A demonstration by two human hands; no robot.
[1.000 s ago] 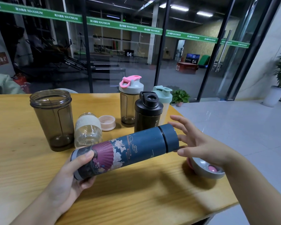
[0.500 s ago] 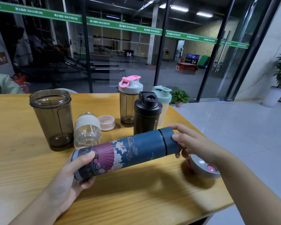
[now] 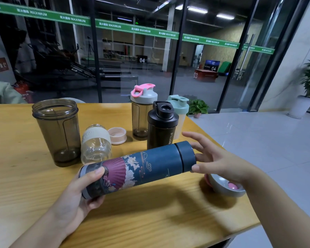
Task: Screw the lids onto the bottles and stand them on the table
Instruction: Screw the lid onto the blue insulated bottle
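Flask [image 3: 138, 169] is held near-horizontal above the surface [image 3: 150, 221], toward the near right corner, cap end pointing right and slightly up. Left hand [image 3: 79, 197] is wrapped round the base end, thumb across the printed band. Right hand [image 3: 217, 161] has its fingers spread wide, holding nothing, fingertips just beside the cap [image 3: 186, 155]; whether any touch it I can't tell. The cap sits on the neck with a thin seam showing; can't tell if it's fully tight.

Handling, my read: rigid insulated body, probably metal, smooth coated finish, so somewhat slippery. Moderate weight, likely empty. Not fragile, but it will roll if laid down. Grip the body low with the left for counter-torque, right fingers round the cap's side wall for the twist. To stand it, take it mid-body and set it base down.

Rest of the surface:
- Three capped shakers stand upright near the far right edge: pink [image 3: 143, 111], black [image 3: 162, 126], green [image 3: 179, 111].
- Open tumbler [image 3: 56, 131] stands left of centre.
- Open jar [image 3: 96, 144] is just beside the tumbler, with the peach lid [image 3: 117, 135] next to it.
- Grey lid [image 3: 225, 186] lies at the right edge, under the right wrist. Probably the tumbler's.

Two bottles left to cap after this one, by my count.
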